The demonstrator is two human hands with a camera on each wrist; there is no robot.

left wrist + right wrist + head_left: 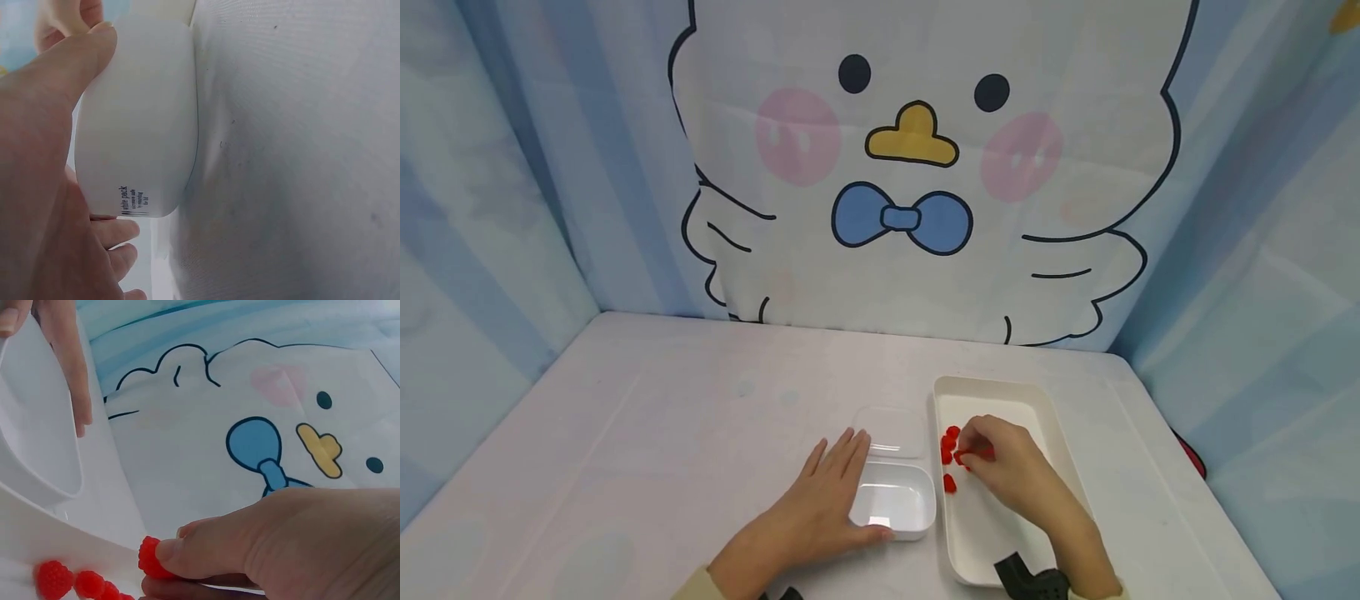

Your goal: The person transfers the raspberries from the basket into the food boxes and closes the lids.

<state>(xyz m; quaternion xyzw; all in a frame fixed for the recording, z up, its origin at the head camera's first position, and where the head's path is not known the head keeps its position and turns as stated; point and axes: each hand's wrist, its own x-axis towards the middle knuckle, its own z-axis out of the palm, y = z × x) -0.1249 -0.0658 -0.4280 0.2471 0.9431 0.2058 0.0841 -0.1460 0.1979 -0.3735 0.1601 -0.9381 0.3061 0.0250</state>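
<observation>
The right hand (1011,467) reaches into the long white tray (1060,450) at the right of the surface (662,417), and its fingers (206,547) pinch one red raspberry (149,557) between thumb and fingertips, just above the tray floor. More raspberries (949,446) lie in a small cluster near the tray's left wall, just beside the pinched one; in the right wrist view three of them (75,582) sit in a row at the lower left.

The left hand (823,500) rests against the small white box (895,498), which stands touching the tray's left side. Its fingers are straight and lie along the box's left wall, while the thumb (69,59) presses the near end, so the hand steadies the box without curling round it. A clear lid (891,432) lies flat on the surface just behind the box. A cartoon duck backdrop (917,167) hangs behind
</observation>
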